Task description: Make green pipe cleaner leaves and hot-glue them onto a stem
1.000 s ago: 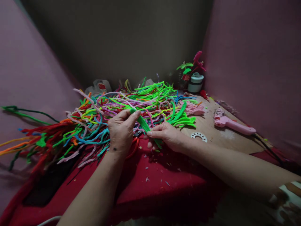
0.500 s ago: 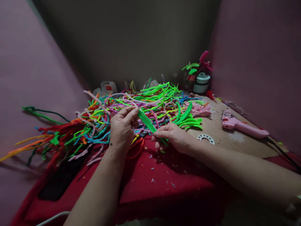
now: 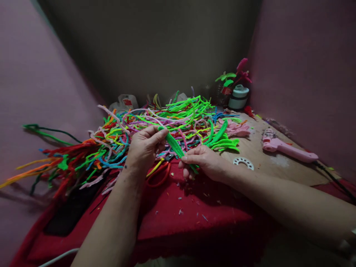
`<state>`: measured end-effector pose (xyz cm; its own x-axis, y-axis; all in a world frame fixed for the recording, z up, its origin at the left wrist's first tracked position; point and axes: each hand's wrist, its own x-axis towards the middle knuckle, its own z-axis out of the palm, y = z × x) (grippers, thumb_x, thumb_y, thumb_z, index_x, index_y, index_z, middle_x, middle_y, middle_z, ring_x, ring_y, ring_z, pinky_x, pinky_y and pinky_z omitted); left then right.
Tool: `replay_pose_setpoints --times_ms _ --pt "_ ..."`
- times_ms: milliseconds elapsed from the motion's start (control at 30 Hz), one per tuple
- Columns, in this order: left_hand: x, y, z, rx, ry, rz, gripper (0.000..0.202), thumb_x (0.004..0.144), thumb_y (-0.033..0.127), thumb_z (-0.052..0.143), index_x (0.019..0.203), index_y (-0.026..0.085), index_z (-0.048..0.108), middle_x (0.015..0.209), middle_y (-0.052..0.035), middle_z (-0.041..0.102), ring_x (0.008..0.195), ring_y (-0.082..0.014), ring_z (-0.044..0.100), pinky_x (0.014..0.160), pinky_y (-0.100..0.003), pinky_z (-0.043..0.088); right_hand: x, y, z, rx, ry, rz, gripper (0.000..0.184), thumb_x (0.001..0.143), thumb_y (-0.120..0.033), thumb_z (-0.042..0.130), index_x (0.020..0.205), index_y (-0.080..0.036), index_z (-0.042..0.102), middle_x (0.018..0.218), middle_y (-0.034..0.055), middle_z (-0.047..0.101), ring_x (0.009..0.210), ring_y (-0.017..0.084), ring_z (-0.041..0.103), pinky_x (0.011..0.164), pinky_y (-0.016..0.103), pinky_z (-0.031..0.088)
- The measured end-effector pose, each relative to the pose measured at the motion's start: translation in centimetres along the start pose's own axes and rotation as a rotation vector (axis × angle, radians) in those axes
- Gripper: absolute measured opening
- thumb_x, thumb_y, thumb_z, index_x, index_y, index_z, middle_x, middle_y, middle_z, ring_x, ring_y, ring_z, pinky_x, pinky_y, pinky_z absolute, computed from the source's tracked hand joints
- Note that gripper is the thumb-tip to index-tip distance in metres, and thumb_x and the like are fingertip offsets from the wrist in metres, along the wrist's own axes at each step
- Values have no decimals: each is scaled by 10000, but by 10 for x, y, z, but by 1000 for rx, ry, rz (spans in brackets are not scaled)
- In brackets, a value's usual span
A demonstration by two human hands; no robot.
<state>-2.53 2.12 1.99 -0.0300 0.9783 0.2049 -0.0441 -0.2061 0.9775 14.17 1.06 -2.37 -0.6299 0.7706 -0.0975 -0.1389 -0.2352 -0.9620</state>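
My left hand [image 3: 144,148] pinches the upper end of a folded green pipe cleaner [image 3: 174,144]. My right hand [image 3: 204,161] pinches its lower end, so the piece slants between both hands above a red cloth [image 3: 194,218]. Behind the hands lies a big tangled heap of pipe cleaners in many colours [image 3: 122,137]. Red-handled scissors [image 3: 158,174] lie on the cloth just under my left hand. Several folded green pieces [image 3: 224,141] lie to the right of the heap.
A pink glue gun [image 3: 286,148] with a black cord lies on the wooden surface at the right. A white half-ring [image 3: 243,162] lies near it. A small jar [image 3: 238,97] and a made flower [image 3: 239,72] stand at the back right. Walls close in on three sides.
The view shifted slightly between the earliest frame and now. Both hands keep hold of the green piece; my left fingers have shifted a little at its upper end.
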Motion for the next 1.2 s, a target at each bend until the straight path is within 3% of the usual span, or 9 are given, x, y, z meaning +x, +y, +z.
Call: replay_pose_setpoints --times_ms 300,467,600,800,867,967,1033,1100,1200 --pt "-2 -8 6 292 283 162 178 655 244 660 544 153 555 465 46 459 422 -57 384 399 -184 295 -3 -1 5 -118 -2 -63 223 746 -267 535 584 -124 592 455 2 574 386 78 472 440 213 355" --pt "-2 -14 6 367 334 243 142 659 256 651 577 155 595 502 43 486 471 -70 418 448 -191 342 -6 0 10 -241 42 -142 269 753 -251 517 518 -136 577 451 -1 557 405 72 456 447 210 349" --pt "0 -15 3 415 345 233 159 664 275 649 568 157 605 479 42 477 449 -69 398 429 -194 319 -5 2 9 -152 44 -100 235 754 -259 516 572 -134 596 448 -5 562 390 75 460 434 209 352" --pt "4 -9 1 67 224 23 219 671 362 667 680 155 599 497 52 453 393 -42 359 375 -168 273 0 7 6 -37 76 -64 215 766 -283 534 661 -113 615 480 -3 588 378 66 480 428 195 373" --pt "3 -10 2 8 85 -118 249 663 384 680 698 153 594 517 44 473 389 -40 371 365 -163 274 3 7 5 -19 129 -80 220 778 -287 531 666 -113 605 482 -7 584 373 60 476 421 186 368" --pt "-3 -17 8 65 -216 -295 214 635 317 715 672 136 606 506 23 500 400 -62 422 380 -180 319 7 9 4 11 193 -81 219 810 -274 498 676 -123 583 484 -18 568 384 56 478 423 175 367" --pt "-6 -20 12 69 -321 -364 199 638 305 710 692 133 626 537 -7 555 443 -109 500 424 -221 385 10 11 3 13 206 -58 208 818 -245 488 665 -130 568 503 -19 569 409 59 496 445 178 390" --pt "-6 -20 14 77 -273 -360 207 636 303 712 741 137 649 566 -14 591 475 -131 537 451 -237 411 11 13 4 -7 188 -48 185 806 -221 515 650 -131 560 526 -22 568 437 60 505 469 181 405" --pt "5 -10 14 73 -79 -267 226 624 301 727 776 147 664 644 -13 636 538 -113 563 495 -204 427 9 16 6 -64 98 -48 173 793 -257 557 668 -138 568 550 -28 558 440 57 492 455 180 390"
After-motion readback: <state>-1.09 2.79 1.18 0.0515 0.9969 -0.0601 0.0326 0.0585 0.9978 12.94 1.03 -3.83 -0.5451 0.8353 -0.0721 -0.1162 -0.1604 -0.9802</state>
